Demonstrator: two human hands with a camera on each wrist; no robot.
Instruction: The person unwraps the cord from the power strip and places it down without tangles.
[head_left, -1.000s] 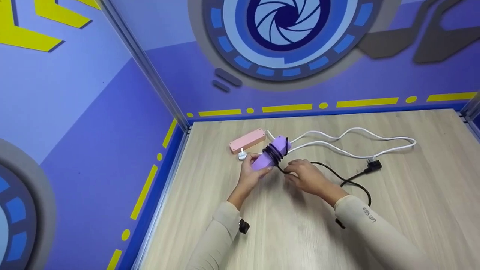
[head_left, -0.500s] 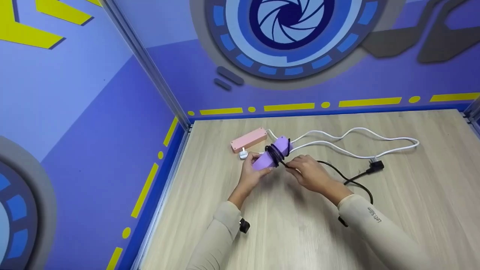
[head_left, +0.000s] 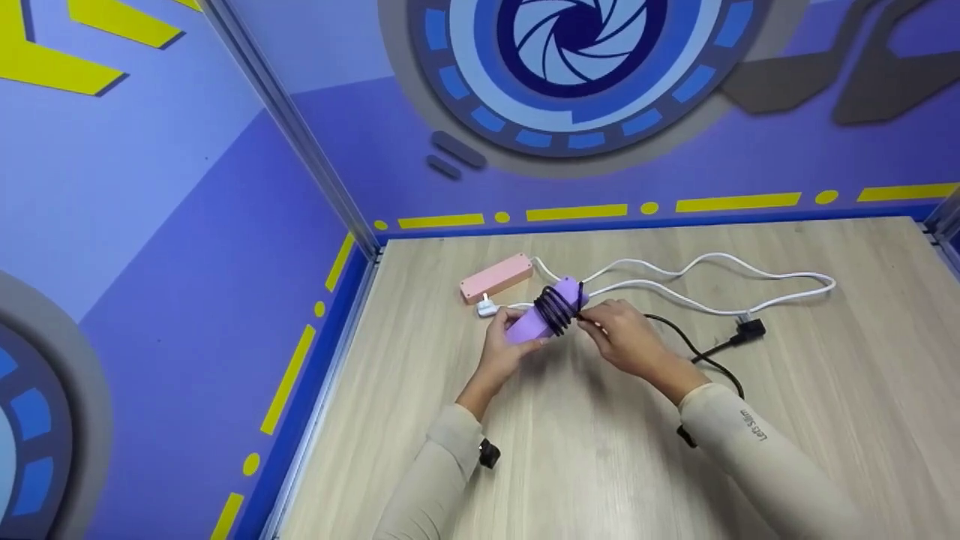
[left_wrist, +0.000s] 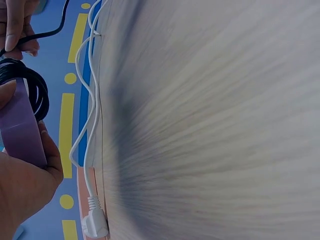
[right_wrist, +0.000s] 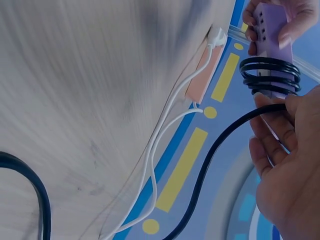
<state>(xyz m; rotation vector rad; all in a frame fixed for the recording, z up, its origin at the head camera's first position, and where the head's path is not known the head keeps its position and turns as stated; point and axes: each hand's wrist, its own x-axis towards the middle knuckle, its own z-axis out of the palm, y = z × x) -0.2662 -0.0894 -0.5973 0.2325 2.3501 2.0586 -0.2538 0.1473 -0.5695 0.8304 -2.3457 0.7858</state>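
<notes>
My left hand [head_left: 504, 346] grips the lower end of a purple power strip [head_left: 528, 327], its thumb along the near side. Several turns of black cord [head_left: 553, 310] are wound round the strip's middle. In the right wrist view, sockets show on the face of the purple strip [right_wrist: 267, 35]. Right beside the coils, my right hand [head_left: 624, 339] pinches the loose run of the cord between thumb and fingers. From there the black cord [right_wrist: 200, 175] trails off to a black plug [head_left: 748, 330] at the right.
Behind the hands a pink power strip [head_left: 496, 277] lies on the wooden table [head_left: 585, 465]. Its white cord [head_left: 795, 276] loops far to the right, and its white plug [head_left: 487, 306] lies in front of it. Patterned panels [head_left: 210, 225] border the table at left and back.
My right hand has moved up along the purple strip, drawing the cord to its far side. The coils now lie more spread out. My left hand has kept its grip.
</notes>
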